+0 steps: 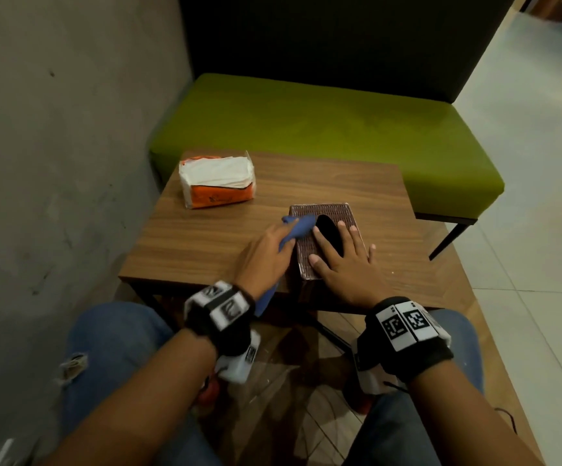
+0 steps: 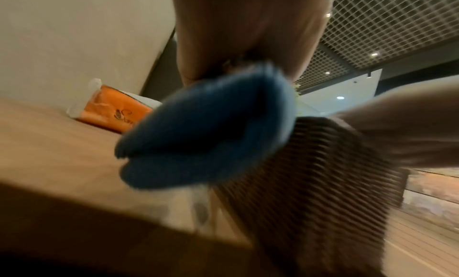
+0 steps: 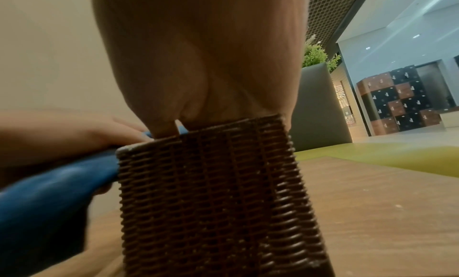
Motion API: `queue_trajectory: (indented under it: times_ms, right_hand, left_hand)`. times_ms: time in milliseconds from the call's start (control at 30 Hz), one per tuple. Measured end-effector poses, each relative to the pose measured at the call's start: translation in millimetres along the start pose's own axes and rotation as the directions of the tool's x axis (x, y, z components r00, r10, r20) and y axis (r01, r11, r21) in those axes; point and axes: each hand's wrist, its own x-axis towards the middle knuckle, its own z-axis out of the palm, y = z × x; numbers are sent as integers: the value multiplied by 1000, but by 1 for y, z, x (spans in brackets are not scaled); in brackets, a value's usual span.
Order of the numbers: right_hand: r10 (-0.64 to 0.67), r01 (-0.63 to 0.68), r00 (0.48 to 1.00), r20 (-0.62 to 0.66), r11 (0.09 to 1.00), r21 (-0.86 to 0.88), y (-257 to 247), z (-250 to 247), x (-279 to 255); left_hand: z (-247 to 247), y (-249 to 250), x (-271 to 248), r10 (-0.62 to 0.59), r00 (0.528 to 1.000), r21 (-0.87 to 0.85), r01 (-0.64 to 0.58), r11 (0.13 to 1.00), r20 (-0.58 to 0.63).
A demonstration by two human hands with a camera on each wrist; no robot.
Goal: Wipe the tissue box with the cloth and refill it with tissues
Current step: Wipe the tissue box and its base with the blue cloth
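Right hand (image 1: 343, 267) lies flat, fingers spread, on the woven box (image 1: 330, 213); left hand (image 1: 266, 257) grips a blue cloth (image 1: 301, 227) against it.

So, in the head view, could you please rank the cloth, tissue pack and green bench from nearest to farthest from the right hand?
1. Blue cloth, just left of the right hand, on the tissue box top.
2. Tissue pack, at the table's far left.
3. Green bench, beyond the table.

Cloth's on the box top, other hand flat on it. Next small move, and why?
Probably draw the blue cloth along the top of the wicker tissue box. The left hand holds it at the left edge, the right hand lies flat, steadying the box, and the tissue pack sits untouched.
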Motion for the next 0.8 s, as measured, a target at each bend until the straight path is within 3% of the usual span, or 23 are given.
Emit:
queue_trajectory:
  times_ms: [133,267,400,467,600,700,800]
  right_hand:
    - [18,-17,999,-30,1000,18,-1,0,-2]
    - [26,-25,998,-55,1000,15,-4,1,-2]
    - [28,-26,999,-42,999,44,-5,0,-3]
    - [22,-22,999,-34,1000,12,-7,-6,-2]
    - [14,-5,999,37,975,-222,-5,-36,-1]
    - [0,45,992,127,936,-349,0,-52,-6]
    - [-32,71,990,136,954,-293,0,-47,-7]
  left_hand:
    - [0,-3,27,-58,998,-8,58,998,24]
    - [-2,-6,-30,-8,997,-217,23,976,72]
    - [-5,-1,-75,38,993,-255,-9,967,112]
    - [-6,1,-76,48,995,-246,-24,969,93]
    - [-13,-3,-66,32,994,-90,-23,996,103]
    - [-21,-6,-54,8,995,-107,3,994,104]
    - [-21,0,-35,-6,993,-99,18,995,115]
